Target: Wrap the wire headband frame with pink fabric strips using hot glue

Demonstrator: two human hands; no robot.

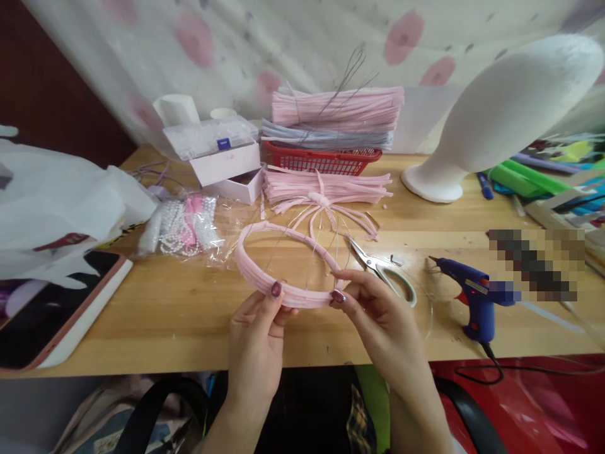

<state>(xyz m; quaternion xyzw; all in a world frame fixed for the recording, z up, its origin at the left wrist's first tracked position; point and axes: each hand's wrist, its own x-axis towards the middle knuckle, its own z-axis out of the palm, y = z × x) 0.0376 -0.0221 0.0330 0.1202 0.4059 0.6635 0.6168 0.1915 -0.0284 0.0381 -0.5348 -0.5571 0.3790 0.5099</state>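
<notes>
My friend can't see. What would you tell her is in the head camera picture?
A left hand and a right hand pinch a pink hoop over a wooden table. Scissors and a blue glue gun lie to the right; a red basket of pink strips and a white foam head stand behind.

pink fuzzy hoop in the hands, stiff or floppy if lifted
The pink fuzzy hoop probably holds its shape: it keeps an open arc while the left hand and right hand pinch only its near edge. Likely light and easily bent, being thin bundled stems.
</notes>
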